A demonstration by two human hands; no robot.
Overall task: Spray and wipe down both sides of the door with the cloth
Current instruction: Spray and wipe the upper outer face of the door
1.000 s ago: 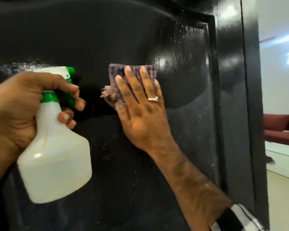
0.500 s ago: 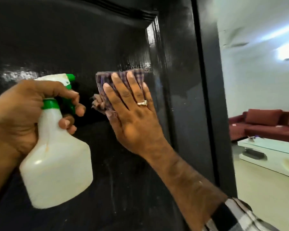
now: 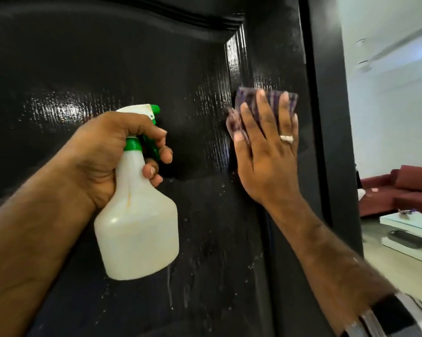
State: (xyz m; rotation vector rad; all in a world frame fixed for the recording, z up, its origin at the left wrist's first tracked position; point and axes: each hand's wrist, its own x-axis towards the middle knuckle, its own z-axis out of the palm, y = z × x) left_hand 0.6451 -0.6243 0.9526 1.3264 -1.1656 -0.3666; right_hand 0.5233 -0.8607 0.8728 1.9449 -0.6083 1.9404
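Rightward the cloth [image 3: 265,98] has slid, off the sunken panel and onto the raised stile by the door's [image 3: 107,57] free edge, while the bottle [image 3: 137,215] has kept its place.

At the left, the left hand [image 3: 112,154] wraps the bottle's neck, with a finger hooked over the green trigger and the nozzle aimed at the panel. Held so, it is ready for another squirt without any regrip, I judge. Wet glints and droplets speckle the panel beyond the nozzle, and thin runs trail down below the bottle, so this side looks already sprayed.

Further right, the right hand [image 3: 268,152] lies flat with straight, spread fingers, pressing the folded cloth against the door. The open palm spreads the push over the whole pad, which suits broad strokes.

Past the door's edge, a red sofa [image 3: 399,190] and a white tabletop [image 3: 404,224] show in the next room.
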